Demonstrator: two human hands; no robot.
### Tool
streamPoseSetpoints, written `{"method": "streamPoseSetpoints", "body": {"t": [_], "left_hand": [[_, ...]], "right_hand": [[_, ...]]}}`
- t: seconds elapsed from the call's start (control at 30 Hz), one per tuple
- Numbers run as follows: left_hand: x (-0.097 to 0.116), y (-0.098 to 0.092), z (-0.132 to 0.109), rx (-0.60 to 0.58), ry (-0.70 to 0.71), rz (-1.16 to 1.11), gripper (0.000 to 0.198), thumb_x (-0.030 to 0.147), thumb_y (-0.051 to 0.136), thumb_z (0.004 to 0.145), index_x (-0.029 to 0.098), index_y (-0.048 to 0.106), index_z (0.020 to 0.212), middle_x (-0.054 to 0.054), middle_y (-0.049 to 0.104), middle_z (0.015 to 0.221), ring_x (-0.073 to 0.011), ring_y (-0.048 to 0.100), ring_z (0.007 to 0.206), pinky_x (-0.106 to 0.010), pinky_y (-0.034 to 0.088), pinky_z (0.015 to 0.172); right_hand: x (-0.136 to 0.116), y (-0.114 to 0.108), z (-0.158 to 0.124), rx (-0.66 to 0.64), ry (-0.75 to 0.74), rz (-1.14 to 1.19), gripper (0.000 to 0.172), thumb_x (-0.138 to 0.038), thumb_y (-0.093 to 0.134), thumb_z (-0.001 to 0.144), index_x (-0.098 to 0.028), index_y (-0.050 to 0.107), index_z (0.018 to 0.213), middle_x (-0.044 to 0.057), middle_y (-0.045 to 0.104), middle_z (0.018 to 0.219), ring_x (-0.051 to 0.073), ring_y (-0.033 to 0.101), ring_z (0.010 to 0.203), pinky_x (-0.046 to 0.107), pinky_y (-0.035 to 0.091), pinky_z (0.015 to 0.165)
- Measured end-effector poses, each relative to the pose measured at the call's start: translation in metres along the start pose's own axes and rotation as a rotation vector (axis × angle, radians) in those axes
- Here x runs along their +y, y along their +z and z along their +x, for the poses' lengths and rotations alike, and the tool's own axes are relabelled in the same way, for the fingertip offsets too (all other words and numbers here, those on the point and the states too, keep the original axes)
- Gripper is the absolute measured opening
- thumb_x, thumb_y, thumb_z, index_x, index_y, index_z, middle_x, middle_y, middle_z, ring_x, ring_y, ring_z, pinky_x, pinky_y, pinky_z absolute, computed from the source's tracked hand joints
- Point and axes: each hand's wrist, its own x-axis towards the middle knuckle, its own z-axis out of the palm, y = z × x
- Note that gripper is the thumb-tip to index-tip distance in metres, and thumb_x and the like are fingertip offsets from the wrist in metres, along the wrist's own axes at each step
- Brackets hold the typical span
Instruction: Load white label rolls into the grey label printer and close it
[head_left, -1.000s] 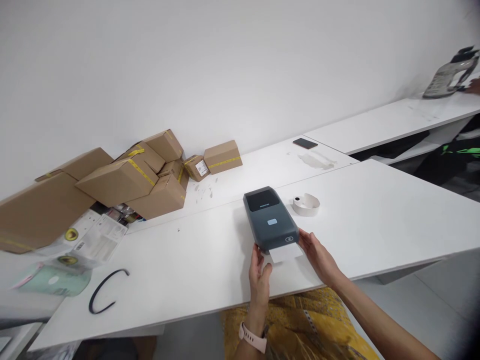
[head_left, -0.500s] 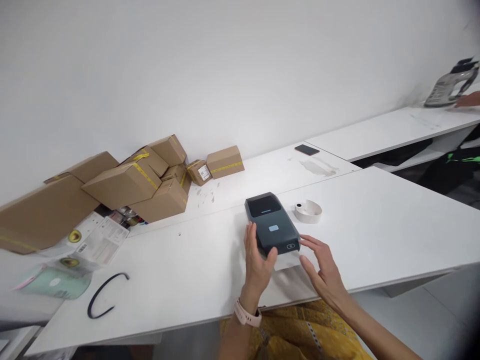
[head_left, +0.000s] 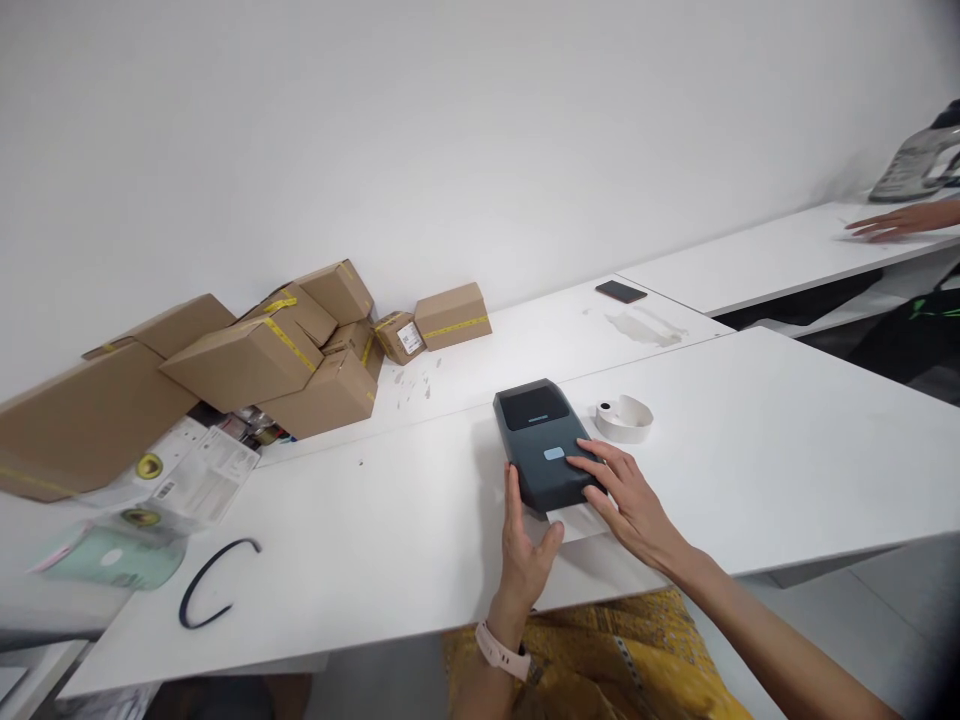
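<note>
A dark blue-grey label printer (head_left: 536, 440) with a black window and a light blue button lies on the white table. White paper (head_left: 581, 522) sticks out from its near end. My left hand (head_left: 526, 555) rests along the printer's left side, fingers straight and thumb apart. My right hand (head_left: 626, 500) is over the printer's near right corner, fingers spread, with its fingertips on the top beside the button. Neither hand grips anything. Just right of the printer stands a loosely curled strip of white paper (head_left: 626, 420) with a small roll at one end.
Cardboard boxes (head_left: 240, 360) are piled at the back left. Plastic packets (head_left: 187, 475) and a black headband (head_left: 196, 590) lie at the left. A phone (head_left: 621, 291) lies toward the back. At far right, another person's hand (head_left: 907, 220) is near a large jug (head_left: 919, 165).
My right hand has moved from beside the printer's near corner onto its top. My left hand has shifted slightly down along its side. The other person's hand has come further into view.
</note>
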Motion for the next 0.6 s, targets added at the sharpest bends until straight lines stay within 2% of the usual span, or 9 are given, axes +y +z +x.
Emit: {"method": "streamPoseSetpoints", "body": {"t": [0.13, 0.3, 0.37, 0.5, 0.6], "left_hand": [[-0.012, -0.007, 0.002, -0.149, 0.179, 0.062, 0.080, 0.043, 0.066, 0.083, 0.030, 0.027, 0.152, -0.001, 0.020, 0.161, -0.0271, 0.016, 0.149, -0.040, 0.019, 0.121], [-0.021, -0.016, 0.005, -0.214, 0.167, 0.067, 0.070, 0.046, 0.054, 0.092, 0.033, 0.022, 0.153, 0.005, 0.012, 0.162, -0.0245, 0.009, 0.150, -0.038, 0.014, 0.122], [-0.024, -0.017, 0.006, -0.199, 0.161, 0.006, 0.065, 0.048, 0.048, 0.094, 0.034, 0.023, 0.152, 0.005, 0.013, 0.162, -0.0235, 0.011, 0.150, -0.038, 0.015, 0.122], [-0.035, -0.016, 0.009, -0.166, 0.159, -0.196, 0.055, 0.050, 0.030, 0.099, 0.034, 0.028, 0.150, 0.006, 0.019, 0.161, -0.0200, 0.015, 0.149, -0.037, 0.020, 0.122], [-0.040, -0.013, 0.010, -0.171, 0.134, -0.298, 0.053, 0.051, 0.027, 0.099, 0.033, 0.032, 0.149, 0.007, 0.022, 0.160, -0.0186, 0.016, 0.149, -0.036, 0.018, 0.122]], "right_hand": [[0.001, -0.003, 0.007, -0.020, -0.002, -0.017, 0.038, -0.039, 0.043, 0.096, -0.035, 0.052, 0.133, 0.005, 0.048, 0.140, 0.030, 0.040, 0.131, 0.051, 0.038, 0.106], [0.004, -0.006, 0.020, -0.091, -0.014, 0.057, 0.039, -0.043, 0.041, 0.097, -0.034, 0.052, 0.133, 0.006, 0.049, 0.140, 0.029, 0.036, 0.134, 0.054, 0.033, 0.110], [0.008, -0.005, 0.022, -0.058, 0.085, 0.192, 0.041, -0.047, 0.036, 0.098, -0.035, 0.052, 0.133, 0.004, 0.047, 0.143, 0.029, 0.035, 0.136, 0.054, 0.029, 0.113], [0.021, 0.008, 0.012, 0.118, 0.457, 0.667, 0.053, -0.059, 0.021, 0.098, -0.038, 0.044, 0.140, -0.003, 0.040, 0.151, 0.026, 0.032, 0.141, 0.050, 0.026, 0.116], [0.026, 0.022, -0.004, 0.108, 0.648, 0.987, 0.060, -0.065, 0.017, 0.095, -0.040, 0.040, 0.144, -0.007, 0.037, 0.154, 0.024, 0.029, 0.144, 0.048, 0.025, 0.118]]}}
